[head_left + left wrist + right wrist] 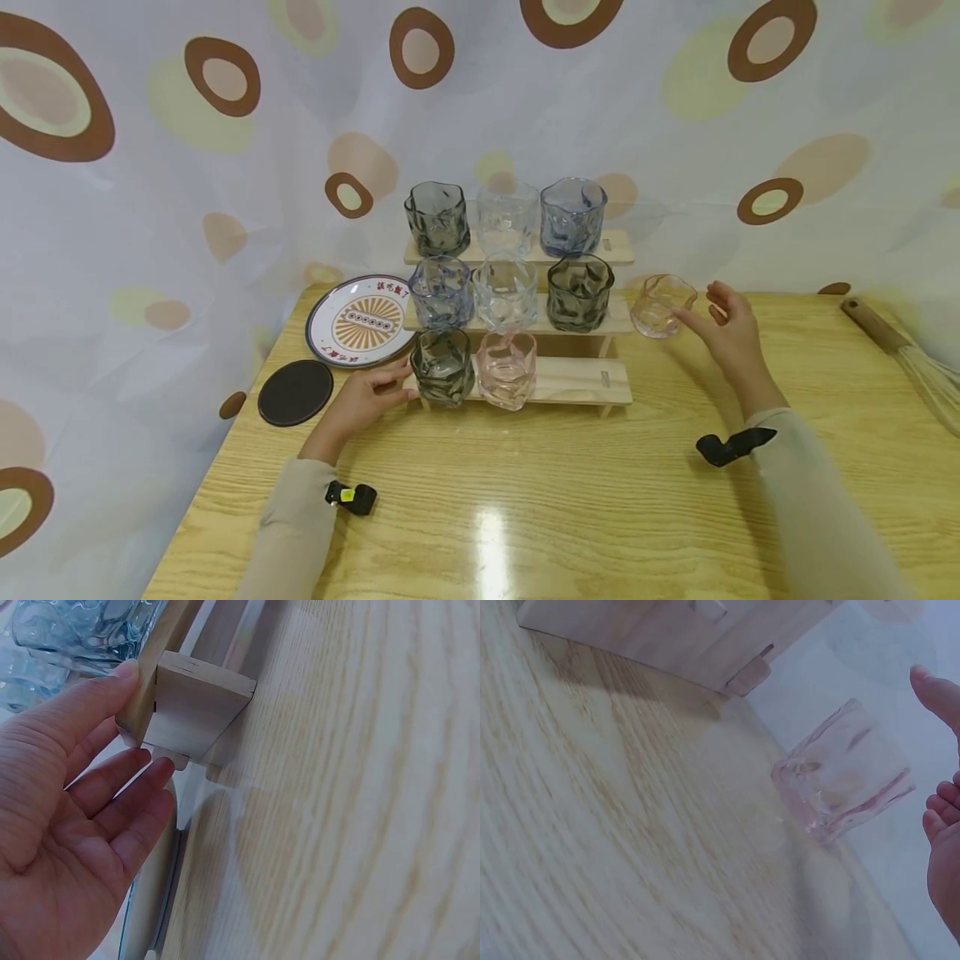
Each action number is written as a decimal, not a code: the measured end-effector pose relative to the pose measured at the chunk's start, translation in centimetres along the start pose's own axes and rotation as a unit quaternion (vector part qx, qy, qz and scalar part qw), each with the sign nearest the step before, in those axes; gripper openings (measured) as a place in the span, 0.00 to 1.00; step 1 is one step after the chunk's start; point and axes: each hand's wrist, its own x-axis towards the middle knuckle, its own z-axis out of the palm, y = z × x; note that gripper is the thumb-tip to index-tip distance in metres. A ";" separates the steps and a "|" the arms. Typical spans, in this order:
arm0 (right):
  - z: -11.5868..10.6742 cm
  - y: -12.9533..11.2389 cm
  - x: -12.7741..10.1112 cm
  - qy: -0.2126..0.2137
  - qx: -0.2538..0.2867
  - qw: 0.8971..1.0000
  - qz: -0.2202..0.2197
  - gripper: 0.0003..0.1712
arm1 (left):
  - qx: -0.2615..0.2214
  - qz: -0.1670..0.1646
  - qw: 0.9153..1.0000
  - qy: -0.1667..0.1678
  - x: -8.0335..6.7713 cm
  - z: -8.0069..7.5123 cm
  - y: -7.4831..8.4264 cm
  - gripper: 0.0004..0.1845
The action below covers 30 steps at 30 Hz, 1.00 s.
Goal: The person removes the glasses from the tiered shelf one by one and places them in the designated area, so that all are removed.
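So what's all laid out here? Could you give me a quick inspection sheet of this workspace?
Surface: wooden table, glossy, with a light glare.
Job's things: pink glass standing on the table right of the three-tier wooden rack; eight glasses on the rack, one free place on the lowest tier.
Clutter: patterned plate, black coaster, whisk broom.
Hands: left hand touching the rack's left end; right hand open beside the pink glass, not gripping it.
Cables: nothing seen.
Surroundings: curtain with oval patterns behind.
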 end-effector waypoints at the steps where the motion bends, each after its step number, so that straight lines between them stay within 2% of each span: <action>1: -0.2 -0.3 -0.2 0.002 -0.005 1.000 -0.004 0.48 | -0.001 -0.002 1.000 -0.001 -0.1 0.0 0.3 0.27; 6: -0.8 -1.6 -1.5 0.014 -0.017 0.999 -0.042 0.43 | 0.008 -0.002 1.000 -0.002 -0.2 0.1 0.9 0.25; 10: -0.9 -2.8 -2.7 0.015 0.016 0.995 -0.095 0.37 | 0.014 -0.002 1.000 -0.001 0.0 0.0 0.2 0.26; 14: -0.8 -4.1 -4.0 -0.005 0.059 0.987 -0.147 0.33 | 0.011 0.002 1.000 0.002 0.1 0.0 -0.4 0.27; 17: -0.5 -5.1 -4.9 -0.031 0.107 0.977 -0.179 0.31 | 0.009 0.004 1.000 0.002 0.2 -0.1 -0.6 0.28; 22: 0.6 -6.8 -6.4 -0.081 0.188 0.952 -0.227 0.31 | 0.011 0.003 1.000 0.003 0.1 -0.1 -0.6 0.29; 27: 2.1 -8.0 -7.6 -0.118 0.204 0.932 -0.274 0.33 | 0.007 0.010 1.000 0.003 0.1 -0.1 -0.6 0.28; 30: 3.3 -8.4 -8.0 -0.134 0.184 0.928 -0.294 0.35 | 0.006 0.012 1.000 0.003 0.1 0.0 -0.5 0.28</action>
